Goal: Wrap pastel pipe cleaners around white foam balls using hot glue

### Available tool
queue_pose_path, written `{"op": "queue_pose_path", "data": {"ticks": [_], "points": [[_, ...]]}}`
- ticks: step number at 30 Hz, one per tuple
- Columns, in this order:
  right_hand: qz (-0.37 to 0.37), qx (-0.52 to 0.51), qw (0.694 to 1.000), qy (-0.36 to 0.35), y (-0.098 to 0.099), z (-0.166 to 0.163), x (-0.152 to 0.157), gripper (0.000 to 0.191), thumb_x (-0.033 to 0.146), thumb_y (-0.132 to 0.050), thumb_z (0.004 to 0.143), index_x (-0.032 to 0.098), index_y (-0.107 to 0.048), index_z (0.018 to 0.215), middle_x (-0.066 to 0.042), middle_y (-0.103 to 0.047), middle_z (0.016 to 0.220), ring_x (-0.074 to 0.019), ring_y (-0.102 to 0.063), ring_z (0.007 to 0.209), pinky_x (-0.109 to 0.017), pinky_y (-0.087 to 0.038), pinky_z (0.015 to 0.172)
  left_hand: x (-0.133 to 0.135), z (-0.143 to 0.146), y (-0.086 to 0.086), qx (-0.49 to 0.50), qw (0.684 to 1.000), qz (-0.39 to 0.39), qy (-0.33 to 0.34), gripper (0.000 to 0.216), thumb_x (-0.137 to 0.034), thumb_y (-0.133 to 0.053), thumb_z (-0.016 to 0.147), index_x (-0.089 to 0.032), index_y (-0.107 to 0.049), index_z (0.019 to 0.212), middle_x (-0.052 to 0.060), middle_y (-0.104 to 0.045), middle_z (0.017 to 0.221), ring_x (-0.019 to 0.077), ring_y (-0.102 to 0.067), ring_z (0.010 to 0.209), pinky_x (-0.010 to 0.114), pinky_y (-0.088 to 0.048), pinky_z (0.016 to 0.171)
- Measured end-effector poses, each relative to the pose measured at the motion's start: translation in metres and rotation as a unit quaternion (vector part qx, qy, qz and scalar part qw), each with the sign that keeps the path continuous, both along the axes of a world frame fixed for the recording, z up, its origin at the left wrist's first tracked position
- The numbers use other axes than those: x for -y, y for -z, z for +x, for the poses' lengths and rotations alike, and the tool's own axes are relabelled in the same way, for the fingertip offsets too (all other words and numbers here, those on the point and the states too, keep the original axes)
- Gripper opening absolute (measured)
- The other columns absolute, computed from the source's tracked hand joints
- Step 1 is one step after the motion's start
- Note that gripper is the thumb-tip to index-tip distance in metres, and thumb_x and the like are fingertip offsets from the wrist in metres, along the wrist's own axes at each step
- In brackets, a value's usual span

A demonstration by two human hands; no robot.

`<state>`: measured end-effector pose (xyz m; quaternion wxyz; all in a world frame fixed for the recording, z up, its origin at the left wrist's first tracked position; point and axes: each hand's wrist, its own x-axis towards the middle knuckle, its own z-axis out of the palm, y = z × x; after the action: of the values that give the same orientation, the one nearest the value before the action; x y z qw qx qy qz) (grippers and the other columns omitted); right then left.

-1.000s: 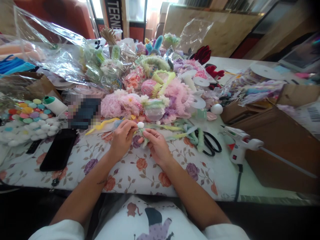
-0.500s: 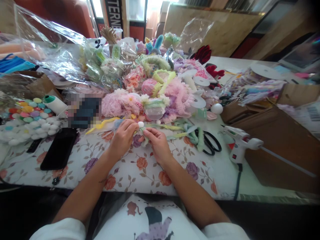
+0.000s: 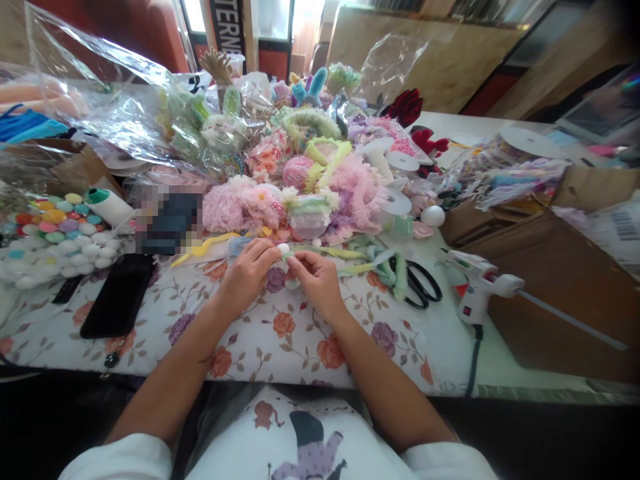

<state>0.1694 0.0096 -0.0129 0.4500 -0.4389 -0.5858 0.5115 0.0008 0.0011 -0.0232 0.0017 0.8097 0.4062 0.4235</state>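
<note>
One small white ball (image 3: 283, 248) at the clock's centre, between left grip (image 3: 250, 267) and right grip (image 3: 317, 280), twelve pointing away from the body. With the left grip, holds the ball narrowly at the fingertips. With the right grip, pinches at a pale green strip (image 3: 287, 254) just beside the ball, mostly hidden by the fingers. At six, floral cloth (image 3: 285, 347) over the tabletop (image 3: 505, 375). At nine, near the left grip, a wavy yellow strip (image 3: 203, 250); farther out, a mass of white and coloured pompoms (image 3: 70, 230). Between eight and nine, a black phone (image 3: 117, 297). Toward three, a tangle of green and yellow strips (image 3: 383, 263) lying partly across black-handled scissors (image 3: 424, 287). Beyond, a white glue gun (image 3: 473, 283) in front of a cardboard box (image 3: 565, 287). Between two and three, a larger white ball (image 3: 433, 216). At twelve, a heap of pink, yellow and green frilly trimmings (image 3: 305, 173).
</note>
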Motion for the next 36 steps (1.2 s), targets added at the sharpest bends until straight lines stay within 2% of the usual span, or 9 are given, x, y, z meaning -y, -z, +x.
{"op": "queue_pose_path", "data": {"ticks": [4, 7, 10, 14, 18, 23, 36], "points": [[-0.048, -0.075, 0.996, -0.027, 0.002, 0.002, -0.003, 0.022, 0.040, -0.067, 0.080, 0.019, -0.068, 0.078, 0.002, -0.063, 0.058, -0.0116, -0.051, 0.052, -0.025, -0.038, 0.054, -0.001, 0.003, -0.001, 0.081, 0.996, -0.011, -0.022, 0.010, -0.022, -0.057, 0.091, -0.022, -0.057, 0.101, 0.003, -0.059, 0.089, 0.0162, -0.057, 0.084, 0.031, -0.050, 0.080], [-0.102, -0.136, 0.984, -0.044, 0.003, 0.004, -0.004, 0.019, 0.038, -0.068, 0.080, 0.019, -0.067, 0.076, 0.002, -0.063, 0.057, -0.0111, -0.051, 0.054, -0.024, -0.034, 0.054, -0.002, 0.003, 0.000, 0.146, 0.987, -0.063, -0.029, 0.038, -0.032, -0.071, 0.081, -0.024, -0.055, 0.114, 0.002, -0.058, 0.092, 0.0149, -0.058, 0.083, 0.029, -0.053, 0.078], [-0.149, -0.155, 0.975, -0.058, 0.002, 0.005, -0.004, 0.019, 0.038, -0.070, 0.079, 0.019, -0.067, 0.076, 0.002, -0.062, 0.055, -0.0094, -0.046, 0.051, -0.023, -0.026, 0.049, -0.002, 0.003, 0.000, 0.162, 0.982, -0.096, -0.005, 0.047, -0.034, -0.074, 0.078, -0.026, -0.054, 0.120, 0.005, -0.055, 0.108, 0.0172, -0.059, 0.097, 0.029, -0.054, 0.080], [-0.187, -0.157, 0.967, -0.073, -0.001, 0.006, -0.003, 0.021, 0.039, -0.070, 0.078, 0.019, -0.067, 0.077, 0.003, -0.060, 0.053, -0.0083, -0.041, 0.047, -0.024, -0.018, 0.045, 0.000, 0.005, -0.004, 0.149, 0.983, -0.103, -0.002, 0.034, -0.027, -0.070, 0.081, -0.025, -0.056, 0.113, 0.010, -0.052, 0.123, 0.0216, -0.054, 0.116, 0.030, -0.055, 0.083], [-0.171, -0.137, 0.973, -0.074, -0.003, 0.005, -0.001, 0.021, 0.039, -0.069, 0.078, 0.019, -0.067, 0.077, 0.004, -0.059, 0.053, -0.0084, -0.041, 0.048, -0.024, -0.025, 0.048, 0.003, 0.008, -0.006, 0.166, 0.981, -0.103, -0.001, 0.022, -0.019, -0.065, 0.084, -0.023, -0.058, 0.104, 0.009, -0.058, 0.117, 0.0197, -0.058, 0.111, 0.027, -0.056, 0.075], [-0.117, -0.117, 0.983, -0.075, -0.002, 0.004, 0.000, 0.020, 0.038, -0.068, 0.080, 0.019, -0.068, 0.077, 0.003, -0.060, 0.056, -0.0104, -0.048, 0.055, -0.025, -0.035, 0.058, 0.004, 0.009, -0.006, 0.175, 0.981, -0.084, -0.008, 0.015, -0.014, -0.062, 0.084, -0.021, -0.061, 0.097, 0.008, -0.065, 0.108, 0.0176, -0.062, 0.100, 0.027, -0.055, 0.075], [-0.059, -0.043, 0.996, -0.046, -0.008, 0.002, 0.005, 0.021, 0.039, -0.067, 0.080, 0.019, -0.070, 0.079, 0.002, -0.059, 0.057, -0.0106, -0.045, 0.050, -0.025, -0.035, 0.051, 0.003, 0.006, -0.006, 0.183, 0.979, -0.091, -0.002, 0.017, -0.012, -0.064, 0.082, -0.019, -0.068, 0.097, 0.009, -0.071, 0.103, 0.0188, -0.066, 0.098, 0.029, -0.053, 0.081]]}}
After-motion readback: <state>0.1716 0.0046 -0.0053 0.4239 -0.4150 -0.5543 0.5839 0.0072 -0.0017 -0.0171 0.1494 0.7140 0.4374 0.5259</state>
